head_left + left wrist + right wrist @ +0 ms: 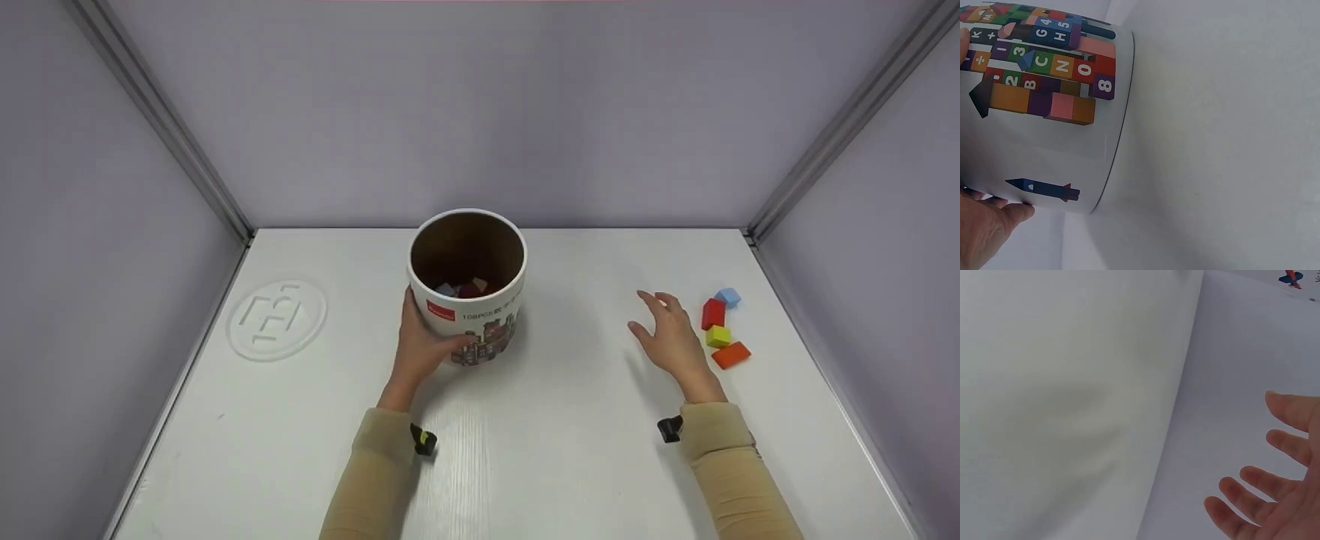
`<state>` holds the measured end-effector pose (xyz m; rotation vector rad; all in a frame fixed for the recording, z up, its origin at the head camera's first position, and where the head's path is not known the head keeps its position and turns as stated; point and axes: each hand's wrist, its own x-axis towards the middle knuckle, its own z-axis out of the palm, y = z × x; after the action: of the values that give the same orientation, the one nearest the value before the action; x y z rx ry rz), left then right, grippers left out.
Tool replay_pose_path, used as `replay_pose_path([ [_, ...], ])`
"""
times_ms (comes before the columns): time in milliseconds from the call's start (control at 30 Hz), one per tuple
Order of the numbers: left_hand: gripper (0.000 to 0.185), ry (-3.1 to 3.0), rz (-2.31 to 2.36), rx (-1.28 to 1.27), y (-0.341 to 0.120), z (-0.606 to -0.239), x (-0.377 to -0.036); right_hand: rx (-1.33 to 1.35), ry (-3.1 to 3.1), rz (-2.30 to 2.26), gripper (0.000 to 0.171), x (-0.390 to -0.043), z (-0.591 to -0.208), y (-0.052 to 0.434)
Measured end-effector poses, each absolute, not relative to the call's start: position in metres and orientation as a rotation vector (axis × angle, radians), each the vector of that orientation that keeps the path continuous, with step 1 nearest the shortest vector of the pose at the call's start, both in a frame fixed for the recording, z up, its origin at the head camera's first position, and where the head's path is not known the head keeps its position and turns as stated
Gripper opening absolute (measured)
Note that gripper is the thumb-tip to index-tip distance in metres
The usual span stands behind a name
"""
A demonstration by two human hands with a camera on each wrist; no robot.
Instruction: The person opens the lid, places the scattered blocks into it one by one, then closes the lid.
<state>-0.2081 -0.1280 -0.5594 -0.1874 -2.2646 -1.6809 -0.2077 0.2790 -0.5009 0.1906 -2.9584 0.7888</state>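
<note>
A white cylindrical tub (466, 304) with printed blocks and letters stands near the middle of the table, its mouth facing up. Several wooden blocks (472, 288) show at its bottom. My left hand (421, 349) grips the tub's near left side, thumb on the front; in the left wrist view, fingers (1016, 214) lie against its printed wall (1072, 152). Over the table on the right, my right hand (671, 341) has spread, slightly bent fingers with nothing between them. Beside it lie a blue block (727, 298), a red block (713, 313), a yellow block (718, 336) and an orange-red block (730, 355).
The white table (555, 450) carries a round raised emblem (277, 319) on the left. Pale panels enclose the table at the back (480, 112) and both sides. A dark wrist device (424, 439) sits at the left cuff, another (670, 429) at the right.
</note>
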Motion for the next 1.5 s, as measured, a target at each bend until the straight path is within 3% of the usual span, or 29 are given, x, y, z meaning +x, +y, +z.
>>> replay_pose_path([
  [833, 0.133, -2.273, -1.703, -0.157, -0.127, -0.558, -0.208, -0.207, -3.346, 0.513, 0.067, -0.203, -0.541, 0.338],
  [1200, 0.132, -2.268, -1.699, -0.158, -0.127, -0.558, -0.207, -0.304, -3.275, 0.510, 0.062, -0.203, -0.544, 0.351],
  [1500, 0.126, -2.282, -1.708, -0.164, -0.122, -0.533, -0.194, -0.308, -3.200, 0.499, 0.051, -0.207, -0.540, 0.352],
])
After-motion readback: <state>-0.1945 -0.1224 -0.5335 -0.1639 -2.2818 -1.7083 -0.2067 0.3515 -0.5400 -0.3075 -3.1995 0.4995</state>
